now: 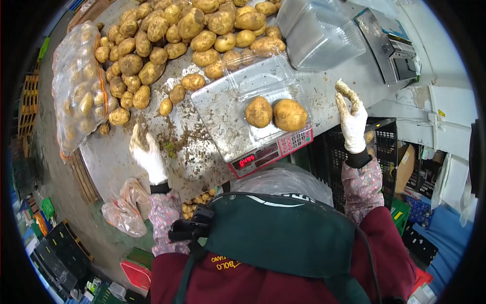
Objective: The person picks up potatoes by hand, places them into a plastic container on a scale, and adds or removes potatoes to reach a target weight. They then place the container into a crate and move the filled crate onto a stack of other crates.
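Two potatoes [289, 115] lie side by side in an open clear plastic box [263, 134], which rests on a metal-topped scale [215, 114] with a lit red display [247, 161]. My left hand [147, 152], in a dirty white glove, is over the table's near left part, fingers apart and holding nothing. To the right of the scale, my right hand [351, 117] is raised, also gloved, with its soiled fingers apart and nothing in them. A large heap of potatoes [152, 30] covers the back of the table beyond the scale.
A net sack of potatoes [78, 96] stands at the table's left edge. Stacked clear boxes [321, 35] are at the back right, near a dark metal device [379, 48]. Black crates [382, 147] stand below at right; a plastic bag [124, 215] hangs at the near left edge.
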Action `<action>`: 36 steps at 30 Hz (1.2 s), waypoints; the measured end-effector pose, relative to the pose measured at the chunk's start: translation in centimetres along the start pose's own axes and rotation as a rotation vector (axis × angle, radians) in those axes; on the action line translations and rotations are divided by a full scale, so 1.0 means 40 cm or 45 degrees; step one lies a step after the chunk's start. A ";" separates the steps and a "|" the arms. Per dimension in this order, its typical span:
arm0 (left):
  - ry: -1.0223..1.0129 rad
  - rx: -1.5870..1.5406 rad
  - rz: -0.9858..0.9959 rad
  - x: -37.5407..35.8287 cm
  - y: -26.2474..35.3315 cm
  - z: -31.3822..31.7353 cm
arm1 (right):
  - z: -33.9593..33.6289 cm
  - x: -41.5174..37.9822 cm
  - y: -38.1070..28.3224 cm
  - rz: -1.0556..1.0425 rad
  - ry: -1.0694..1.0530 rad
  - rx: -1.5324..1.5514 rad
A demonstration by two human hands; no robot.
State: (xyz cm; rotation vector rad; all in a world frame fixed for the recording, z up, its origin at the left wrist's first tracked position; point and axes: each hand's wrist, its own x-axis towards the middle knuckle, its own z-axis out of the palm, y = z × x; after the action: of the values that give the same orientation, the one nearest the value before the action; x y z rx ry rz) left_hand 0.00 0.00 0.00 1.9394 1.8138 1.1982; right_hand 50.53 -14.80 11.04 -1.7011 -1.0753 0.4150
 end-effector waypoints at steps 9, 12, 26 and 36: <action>-0.528 0.410 0.526 0.132 0.143 0.281 | 0.081 -0.016 -0.055 -0.094 -0.023 -0.195; -0.588 0.468 0.686 0.134 0.087 0.399 | 0.082 -0.022 -0.047 -0.126 -0.033 -0.287; -0.446 -1.835 -0.929 0.167 0.054 0.221 | 0.174 0.010 -0.110 -0.080 -0.148 0.036; -0.520 -2.260 -1.221 0.070 0.231 0.048 | 0.512 -0.008 -0.385 -0.134 -0.895 -0.014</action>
State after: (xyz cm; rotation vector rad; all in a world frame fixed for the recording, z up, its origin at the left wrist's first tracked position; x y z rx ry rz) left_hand 7.74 1.29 5.93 0.1695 0.5578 1.0871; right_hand 28.84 -2.22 16.34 -1.5244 -1.6576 0.9830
